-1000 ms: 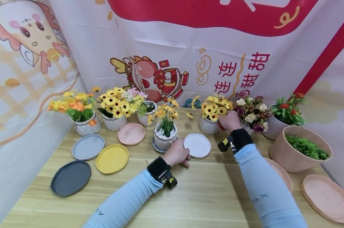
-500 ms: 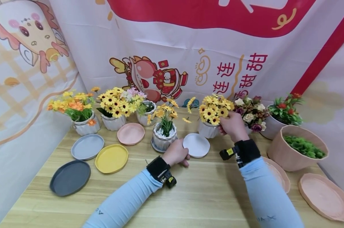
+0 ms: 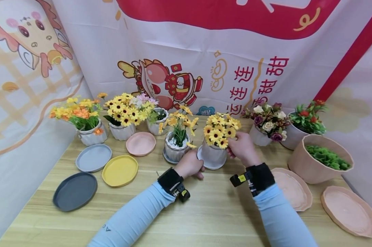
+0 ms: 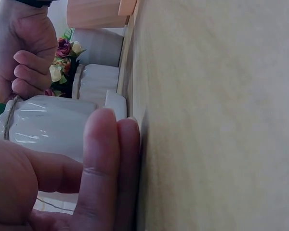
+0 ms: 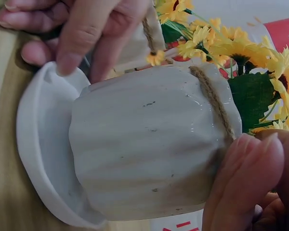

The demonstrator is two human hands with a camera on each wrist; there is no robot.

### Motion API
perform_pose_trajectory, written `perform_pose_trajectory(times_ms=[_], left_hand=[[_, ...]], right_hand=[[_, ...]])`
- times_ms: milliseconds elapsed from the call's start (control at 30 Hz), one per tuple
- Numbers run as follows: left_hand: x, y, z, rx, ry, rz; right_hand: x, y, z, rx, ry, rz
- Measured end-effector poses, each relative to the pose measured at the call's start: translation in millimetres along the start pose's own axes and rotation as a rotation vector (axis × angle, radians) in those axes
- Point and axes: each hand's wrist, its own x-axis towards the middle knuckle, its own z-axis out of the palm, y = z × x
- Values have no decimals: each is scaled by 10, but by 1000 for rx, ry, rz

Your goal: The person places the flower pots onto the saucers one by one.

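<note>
My right hand (image 3: 242, 149) grips the twine-bound rim of a white ribbed flowerpot (image 5: 149, 144) with yellow daisy-like flowers (image 3: 219, 130). The pot's base is over a white saucer (image 5: 31, 130), its lower edge within the rim; whether it bears fully on the saucer I cannot tell. On the saucer's left side, my left hand (image 3: 189, 164) pinches the rim, with a fingertip over the edge in the right wrist view. Just behind the left hand, another white pot (image 3: 176, 151) with yellow flowers stands on a grey saucer (image 3: 166, 157).
Left on the wooden table are pale blue (image 3: 93, 157), yellow (image 3: 120, 171), dark grey (image 3: 74, 192) and pink (image 3: 141, 144) saucers, with flowerpots behind. At right stand a rose pot (image 3: 261, 135), a red-flowered pot (image 3: 307, 123), a large pink pot (image 3: 320, 164) and two pink saucers (image 3: 350, 211).
My right hand has brought the yellow-flowered pot leftward and nearer, from behind the white saucer to over it. The left hand has stayed at the saucer's rim.
</note>
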Motion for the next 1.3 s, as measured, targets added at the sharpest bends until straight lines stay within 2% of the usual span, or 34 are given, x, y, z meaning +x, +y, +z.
perform_pose_trajectory(times_ms=[367, 700, 933, 1300], left_hand=[[-13, 26, -9, 101, -5, -19], [-17, 33, 12, 76, -3, -82], [-25, 19, -13, 64, 0, -64], [-23, 14, -6, 43, -10, -48]], right_hand=[[-10, 108, 92, 29, -29, -25], [-4, 174, 82, -30, -51, -8], [-2, 145, 117, -54, -45, 9], [-29, 145, 45, -53, -106, -6]])
